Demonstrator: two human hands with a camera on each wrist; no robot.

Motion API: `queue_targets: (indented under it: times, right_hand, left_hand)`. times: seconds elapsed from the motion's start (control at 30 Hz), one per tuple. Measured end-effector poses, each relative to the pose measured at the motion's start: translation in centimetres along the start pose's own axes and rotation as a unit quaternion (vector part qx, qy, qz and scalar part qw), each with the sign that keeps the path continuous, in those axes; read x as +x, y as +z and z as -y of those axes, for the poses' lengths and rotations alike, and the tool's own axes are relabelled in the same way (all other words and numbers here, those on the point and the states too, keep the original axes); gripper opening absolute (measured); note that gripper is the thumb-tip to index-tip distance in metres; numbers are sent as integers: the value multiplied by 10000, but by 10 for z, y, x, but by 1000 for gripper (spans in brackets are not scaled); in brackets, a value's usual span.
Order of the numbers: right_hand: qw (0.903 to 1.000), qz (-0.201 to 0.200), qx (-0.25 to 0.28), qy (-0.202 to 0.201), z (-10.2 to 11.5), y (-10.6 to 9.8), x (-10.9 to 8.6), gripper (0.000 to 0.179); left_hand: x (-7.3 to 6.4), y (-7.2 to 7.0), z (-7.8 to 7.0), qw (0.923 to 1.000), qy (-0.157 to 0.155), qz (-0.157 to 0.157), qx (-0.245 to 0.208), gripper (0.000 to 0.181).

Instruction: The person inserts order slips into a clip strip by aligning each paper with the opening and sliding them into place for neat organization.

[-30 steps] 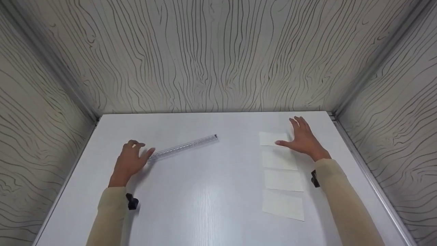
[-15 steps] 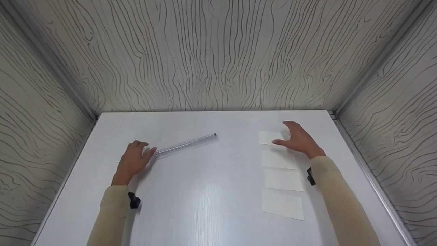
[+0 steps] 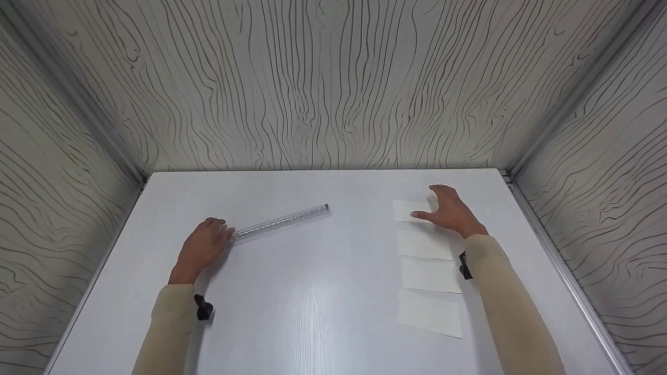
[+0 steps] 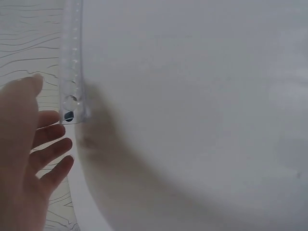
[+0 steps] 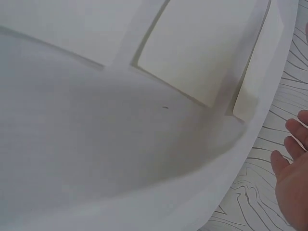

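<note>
A clear, ruler-like plastic strip (image 3: 281, 223) lies slanted on the white table, with a row of round shapes along it and a dark spot at each end. My left hand (image 3: 202, 247) is at its near left end. In the left wrist view, thumb and fingers stand apart beside that end of the strip (image 4: 72, 72); whether they touch it I cannot tell. My right hand (image 3: 452, 212) is at the farthest of several cream paper pieces (image 3: 404, 211), its thumb over that piece and its fingers bent loosely. In the right wrist view the fingers (image 5: 293, 149) are apart, holding nothing.
The other paper pieces run in a column toward me, including a middle one (image 3: 430, 275) and the nearest (image 3: 430, 313), which sits slightly askew. Wood-patterned panels (image 3: 333, 83) rise behind the table (image 3: 312, 323) and on both sides.
My right hand has moved left over the farthest paper, its fingers drawing together. My left hand has shifted slightly right, and its thumb and fingers have drawn closer. Strip and papers stay put.
</note>
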State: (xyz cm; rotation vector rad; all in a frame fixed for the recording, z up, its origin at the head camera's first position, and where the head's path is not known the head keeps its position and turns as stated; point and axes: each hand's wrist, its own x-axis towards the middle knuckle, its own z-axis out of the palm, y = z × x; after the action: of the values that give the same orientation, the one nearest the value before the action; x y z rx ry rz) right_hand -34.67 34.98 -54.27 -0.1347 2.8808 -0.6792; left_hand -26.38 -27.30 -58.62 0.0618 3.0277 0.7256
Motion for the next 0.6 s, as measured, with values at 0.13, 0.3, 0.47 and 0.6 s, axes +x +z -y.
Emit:
queue_targets:
  times: [0.13,0.3,0.47,0.6]
  right_hand:
    - [9999,74,73,54,-2,3,3,117]
    - [9997,126,134,142,-3,8,7,116]
    - [9997,153,164,140,-7,11,12,111]
    - [9995,193,209,145,-9,14,13,108]
  left_hand:
    - [0,2,-1,9998,46,193,90,63]
    - [-4,4,-1,9996,87,270,-11,65]
    - [-8,3,2,9994,179,279,52,68]
    - [-11,1,3,9992,220,307,117,68]
